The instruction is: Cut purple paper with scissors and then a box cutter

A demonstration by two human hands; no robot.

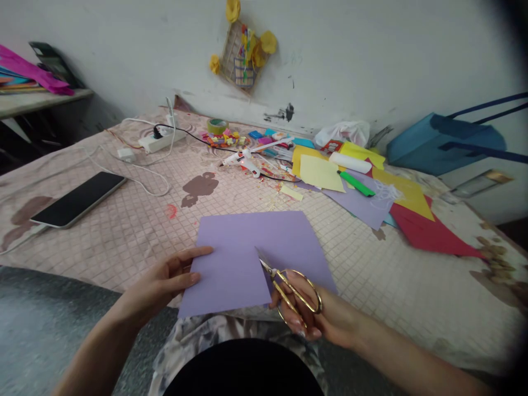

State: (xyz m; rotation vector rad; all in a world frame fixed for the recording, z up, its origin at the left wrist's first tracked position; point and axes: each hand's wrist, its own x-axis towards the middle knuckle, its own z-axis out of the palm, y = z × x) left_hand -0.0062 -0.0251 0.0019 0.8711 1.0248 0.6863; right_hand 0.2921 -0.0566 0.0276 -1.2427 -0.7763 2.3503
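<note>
My left hand point(165, 278) grips the left edge of a sheet of lilac paper point(247, 258), its fingers lying flat on top. My right hand point(317, 313) is shut in the finger loops of gold-coloured scissors point(292, 291). The scissors' blades stand in a slanted cut in the near edge of the sheet, with their tips pointing up and left. The paper's lower right part lies over the scissors' pivot area, and part of the lower blade is hidden beneath the sheet.
A patterned cloth point(124, 231) covers the work surface. At the back lie a hot glue gun point(243, 159), a roll of tape point(217, 126), paper scraps and coloured card sheets point(412, 220). A smartphone point(78, 199) and power strip point(161, 140) sit left; a blue bag point(445, 144) sits right.
</note>
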